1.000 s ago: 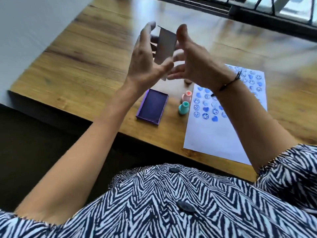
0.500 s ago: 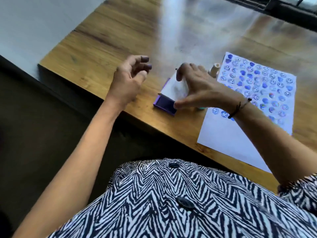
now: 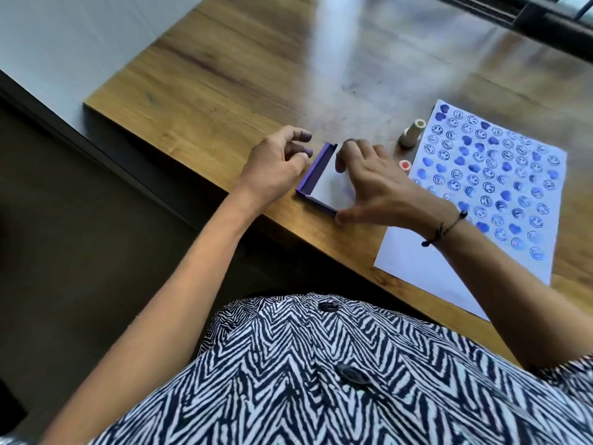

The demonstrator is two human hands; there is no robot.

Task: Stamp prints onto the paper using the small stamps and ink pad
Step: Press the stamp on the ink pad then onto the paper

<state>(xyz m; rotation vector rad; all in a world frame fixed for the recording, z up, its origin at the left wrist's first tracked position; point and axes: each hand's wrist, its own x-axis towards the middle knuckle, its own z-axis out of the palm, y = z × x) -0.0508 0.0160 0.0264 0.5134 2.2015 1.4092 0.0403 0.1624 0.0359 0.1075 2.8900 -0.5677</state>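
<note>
The purple ink pad [image 3: 316, 170] lies near the table's front edge, with its white lid [image 3: 325, 187] lying over it. My right hand [image 3: 382, 187] spreads over the lid, thumb at the near corner and fingers at the far edge, gripping it. My left hand [image 3: 279, 162] hovers at the pad's left side, ink-stained fingers curled and holding nothing. To the right, the white paper [image 3: 449, 268] is covered with rows of blue smiley and heart prints. A beige stamp [image 3: 412, 133] lies by the paper's top corner. A pink stamp [image 3: 405, 164] peeks out behind my right hand.
The wooden table [image 3: 224, 75] ends in a front edge just below the pad and a left corner beside a pale wall. A dark railing [image 3: 545, 17] runs along the far right. My striped shirt fills the bottom of the view.
The lid was held up in both hands, then brought down onto the ink pad by my right hand. My left hand let go and moved to the pad's left side.
</note>
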